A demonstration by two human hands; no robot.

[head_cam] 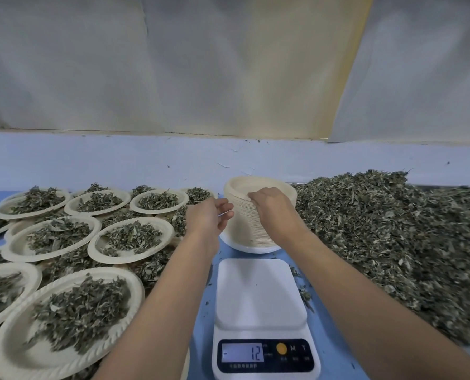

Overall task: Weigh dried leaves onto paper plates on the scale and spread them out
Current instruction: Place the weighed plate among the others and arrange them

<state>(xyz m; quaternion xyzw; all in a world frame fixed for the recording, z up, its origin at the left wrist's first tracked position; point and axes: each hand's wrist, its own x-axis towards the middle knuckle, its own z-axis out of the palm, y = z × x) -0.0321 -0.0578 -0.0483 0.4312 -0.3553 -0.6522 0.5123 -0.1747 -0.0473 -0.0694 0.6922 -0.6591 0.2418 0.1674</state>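
Pinching the top empty plate (251,185), the right hand (269,205) clamps; grip of left hand (206,219) unclear.

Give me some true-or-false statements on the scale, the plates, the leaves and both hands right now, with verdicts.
1. A plate sits on the scale. False: its platform is bare.
2. The right hand curls its fingers over the top rim of the stack of empty plates. True.
3. The loose leaf pile lies left of the scale. False: it lies to the right, and the filled plates are on the left.
4. The scale display shows the digits 12. True.
5. The left hand holds a filled plate. False: it is beside the stack and carries no filled plate.
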